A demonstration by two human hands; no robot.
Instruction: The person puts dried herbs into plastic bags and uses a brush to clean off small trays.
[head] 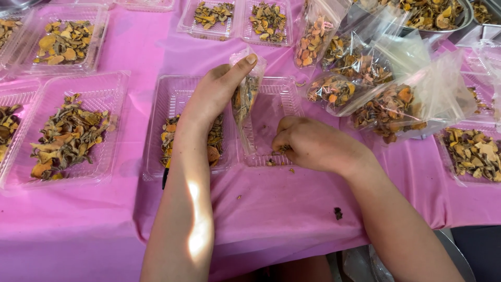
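My left hand (216,91) holds a small clear plastic bag (246,96) upright by its top; the bag is partly filled with dried orange and brown slices. It hangs over an open clear clamshell tray (279,99) on the pink table cover. The tray's left half (175,102) holds dried pieces. My right hand (308,143) rests on the right half of the tray, fingers pinched on a few dried bits at its near edge.
Filled clear bags (386,107) lie piled at the right. Clear trays of dried slices stand at the left (68,136), far left (65,42), back (214,15) and right (472,151). A metal bowl (462,18) sits back right. Crumbs (338,213) dot the cover near the table's front edge.
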